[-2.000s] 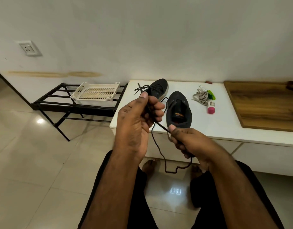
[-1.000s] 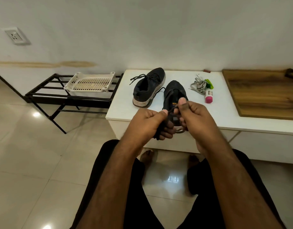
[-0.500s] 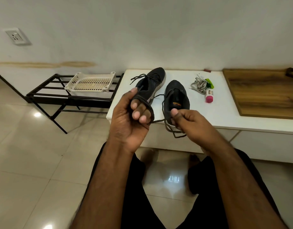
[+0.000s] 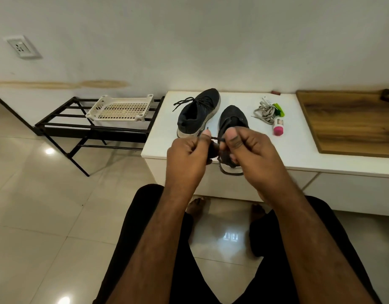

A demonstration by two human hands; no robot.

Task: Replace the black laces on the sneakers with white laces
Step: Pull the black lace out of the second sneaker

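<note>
Both hands are raised close together in front of the near edge of the white bench (image 4: pixel 158 137). The left hand (image 4: pixel 189 159) and right hand (image 4: pixel 250 154) each have curled fingers pinching a black lace (image 4: pixel 216 139), a short stretch taut between the thumbs and a loop hanging below the right hand. On the bench behind them stand two black sneakers: the left sneaker (image 4: pixel 198 113), farther off, has its lace in; the right sneaker (image 4: pixel 233 119) is partly hidden by the hands. The white laces (image 4: pixel 264 110) lie bundled right of the sneakers, beside a green item (image 4: pixel 279 109) and a pink-capped tube (image 4: pixel 278 127). A wooden board (image 4: pixel 351 121) lies far right. A white basket (image 4: pixel 121 109) sits on a black rack (image 4: pixel 79 128) at left.
</note>
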